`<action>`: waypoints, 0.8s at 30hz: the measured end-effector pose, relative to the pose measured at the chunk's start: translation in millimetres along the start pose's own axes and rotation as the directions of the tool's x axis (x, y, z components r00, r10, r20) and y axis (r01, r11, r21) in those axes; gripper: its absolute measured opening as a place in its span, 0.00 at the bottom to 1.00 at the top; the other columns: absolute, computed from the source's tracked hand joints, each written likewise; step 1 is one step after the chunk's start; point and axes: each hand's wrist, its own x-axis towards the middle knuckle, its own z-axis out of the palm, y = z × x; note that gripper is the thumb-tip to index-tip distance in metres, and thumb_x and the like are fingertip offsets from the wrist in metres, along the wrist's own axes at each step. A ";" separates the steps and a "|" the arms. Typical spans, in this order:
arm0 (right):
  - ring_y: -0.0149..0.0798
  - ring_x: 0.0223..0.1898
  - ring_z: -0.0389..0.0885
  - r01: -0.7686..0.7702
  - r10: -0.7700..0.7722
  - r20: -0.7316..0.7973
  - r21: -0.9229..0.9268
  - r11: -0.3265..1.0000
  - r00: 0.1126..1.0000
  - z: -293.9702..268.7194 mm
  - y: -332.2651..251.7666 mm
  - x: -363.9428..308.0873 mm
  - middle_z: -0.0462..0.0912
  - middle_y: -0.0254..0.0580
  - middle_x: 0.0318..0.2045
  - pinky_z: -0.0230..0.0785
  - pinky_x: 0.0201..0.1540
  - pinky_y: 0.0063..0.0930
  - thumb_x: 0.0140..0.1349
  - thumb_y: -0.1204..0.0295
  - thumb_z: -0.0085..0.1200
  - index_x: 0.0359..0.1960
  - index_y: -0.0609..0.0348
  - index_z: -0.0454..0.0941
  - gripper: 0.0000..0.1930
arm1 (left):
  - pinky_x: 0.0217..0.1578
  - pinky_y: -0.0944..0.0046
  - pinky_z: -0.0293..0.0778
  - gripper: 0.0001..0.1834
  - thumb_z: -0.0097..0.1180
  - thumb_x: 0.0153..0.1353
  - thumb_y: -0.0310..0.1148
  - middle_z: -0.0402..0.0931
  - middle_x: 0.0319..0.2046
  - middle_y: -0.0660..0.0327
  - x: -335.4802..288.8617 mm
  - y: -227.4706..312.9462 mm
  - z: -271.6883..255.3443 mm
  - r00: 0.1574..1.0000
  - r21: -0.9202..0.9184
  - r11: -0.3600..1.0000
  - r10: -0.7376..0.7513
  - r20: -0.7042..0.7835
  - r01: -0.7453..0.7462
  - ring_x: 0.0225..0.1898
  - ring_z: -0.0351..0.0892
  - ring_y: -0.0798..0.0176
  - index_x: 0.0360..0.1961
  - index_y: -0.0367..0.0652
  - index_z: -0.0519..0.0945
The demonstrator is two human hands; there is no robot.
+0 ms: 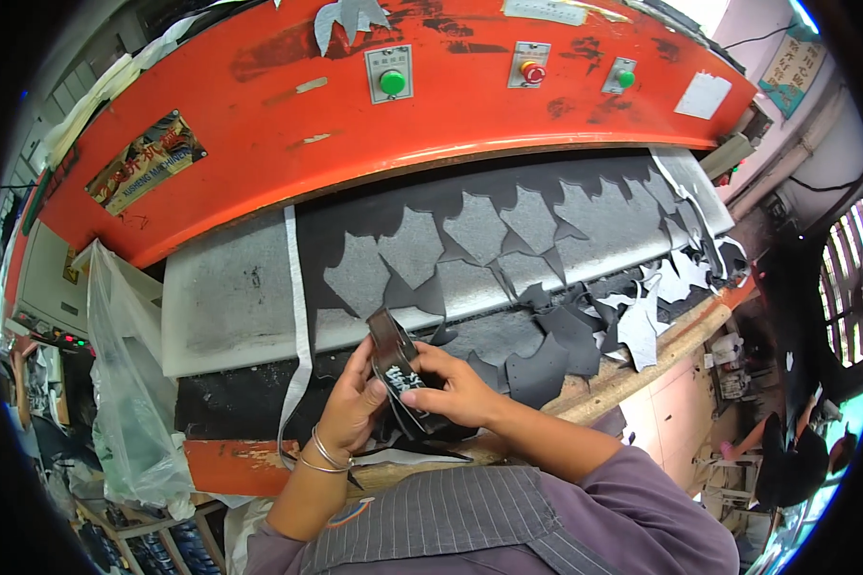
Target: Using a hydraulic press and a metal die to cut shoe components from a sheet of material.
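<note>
Over the front of the press bed I hold a dark metal cutting die [389,350], a tall band bent into a closed shape with white marks on its side. My left hand [353,407], with two bracelets at the wrist, is closed around its left side. Fingers of my right hand [454,391] grip the right side, thumb across the marked face. Beyond them a black sheet [340,225] lies on the pale cutting board [225,292]. Pointed cut-outs in the sheet leave the grey board showing. Some of the die's lower part is hidden by my hands.
An orange press beam [259,125] spans above the board, with a green button [392,82] and a red button [533,72]. Cut black pieces [537,372] and white scraps [640,331] lie along the front right edge. A clear plastic bag [129,383] hangs at left.
</note>
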 end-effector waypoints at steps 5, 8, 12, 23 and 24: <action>0.66 0.65 0.54 -0.022 0.007 -0.085 -0.172 0.985 0.996 -15.5 -1.4 -31.6 0.51 0.81 0.63 0.46 0.66 0.52 0.54 0.52 0.60 0.47 0.56 0.81 0.25 | 0.58 0.58 0.67 0.49 0.69 0.52 0.40 0.64 0.59 0.53 11.3 -19.5 7.1 0.984 -0.065 0.989 -0.126 0.122 0.135 0.58 0.69 0.57 0.68 0.39 0.51; 0.65 0.66 0.52 -0.034 -0.006 -0.110 -0.354 0.935 0.994 -25.7 -5.3 -37.2 0.52 0.78 0.64 0.45 0.67 0.50 0.53 0.53 0.61 0.47 0.57 0.81 0.25 | 0.44 0.65 0.74 0.48 0.64 0.55 0.33 0.68 0.53 0.55 23.2 -38.3 -11.1 0.932 -0.062 0.945 -0.304 0.198 0.322 0.48 0.74 0.63 0.70 0.42 0.45; 0.66 0.67 0.51 -0.011 -0.008 -0.056 -0.330 0.944 0.998 -23.9 8.6 -20.7 0.51 0.78 0.64 0.43 0.67 0.51 0.53 0.52 0.62 0.49 0.56 0.80 0.26 | 0.51 0.67 0.69 0.38 0.64 0.57 0.37 0.71 0.51 0.59 8.9 -28.3 -2.7 0.958 0.020 0.977 -0.214 0.189 0.214 0.52 0.72 0.64 0.64 0.39 0.59; 0.65 0.66 0.52 -0.190 -0.015 -0.409 -0.456 0.870 0.912 -167.7 -8.2 -52.5 0.57 0.72 0.63 0.47 0.67 0.48 0.47 0.50 0.65 0.46 0.55 0.80 0.28 | 0.54 0.56 0.64 0.21 0.60 0.55 0.32 0.71 0.54 0.46 -3.4 -26.3 2.3 0.956 0.976 0.132 0.214 -0.200 0.175 0.55 0.69 0.50 0.48 0.30 0.75; 0.64 0.65 0.55 -0.261 -0.029 -0.514 -0.482 0.837 0.857 -196.5 -2.6 -61.0 0.59 0.70 0.62 0.50 0.66 0.47 0.45 0.50 0.66 0.44 0.55 0.81 0.28 | 0.61 0.52 0.57 0.28 0.63 0.51 0.35 0.60 0.61 0.41 -5.5 -33.2 -3.5 0.940 0.966 0.137 0.235 -0.247 0.220 0.61 0.57 0.40 0.50 0.28 0.73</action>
